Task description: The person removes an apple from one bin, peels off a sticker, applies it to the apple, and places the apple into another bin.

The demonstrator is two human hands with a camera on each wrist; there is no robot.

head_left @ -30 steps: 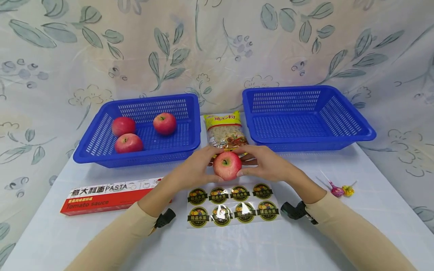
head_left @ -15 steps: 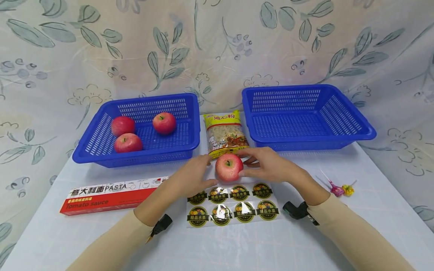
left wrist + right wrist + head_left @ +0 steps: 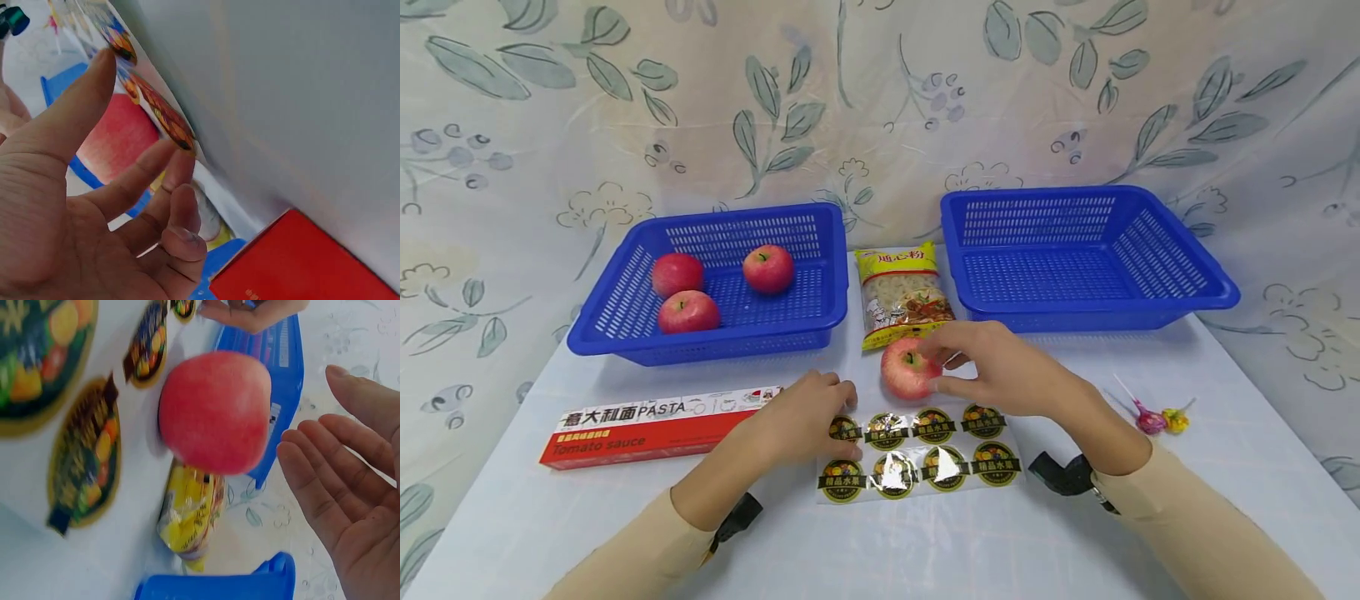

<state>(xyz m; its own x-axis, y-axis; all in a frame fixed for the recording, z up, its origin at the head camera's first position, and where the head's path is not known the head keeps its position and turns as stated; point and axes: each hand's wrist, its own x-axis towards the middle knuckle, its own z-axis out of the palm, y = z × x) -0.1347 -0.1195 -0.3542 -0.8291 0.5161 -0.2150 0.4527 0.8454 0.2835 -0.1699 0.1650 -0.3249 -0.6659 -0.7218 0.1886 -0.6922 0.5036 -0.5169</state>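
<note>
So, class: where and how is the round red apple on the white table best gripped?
Grip the apple around its widest part, probably from the right, where the bare right hand is: it sits stem up, sides rounded, with the yellow plastic bag behind.

We have free room left of the nearest apple (image 3: 902, 374); the macaroni bag (image 3: 901, 287) blocks its far side, the right hand (image 3: 1002, 369) its right.
</note>
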